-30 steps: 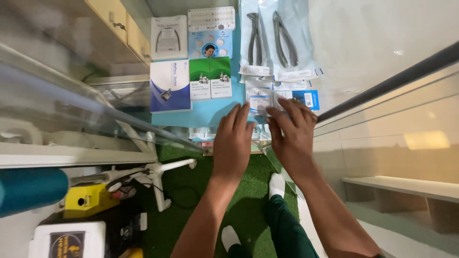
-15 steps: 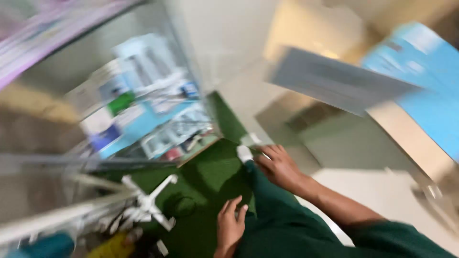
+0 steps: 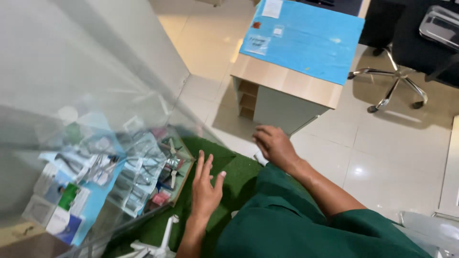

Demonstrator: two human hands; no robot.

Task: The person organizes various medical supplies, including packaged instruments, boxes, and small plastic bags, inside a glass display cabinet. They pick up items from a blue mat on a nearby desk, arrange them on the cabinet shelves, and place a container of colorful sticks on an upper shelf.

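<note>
Now both hands are hanging empty, fingers spread: the left hand [image 3: 206, 184] is hovering near the glass display case [image 3: 95, 157], by the corner holding sealed instrument packets [image 3: 138, 177]; the right hand [image 3: 273, 145] is drifting over the green mat [image 3: 224, 167]. Reaching slowly, clear of the glass edge, seems wise.

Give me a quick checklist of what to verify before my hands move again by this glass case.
1. Left hand empty, fingers spread: ok.
2. Right hand empty, over the tile floor: ok.
3. Packaged tools lying behind the glass panel: ok.
4. Glass panel open or shut: cannot tell.
5. Cabinet with blue cover standing apart from both hands: ok.
6. Green mat lying flat under the hands: ok.
</note>
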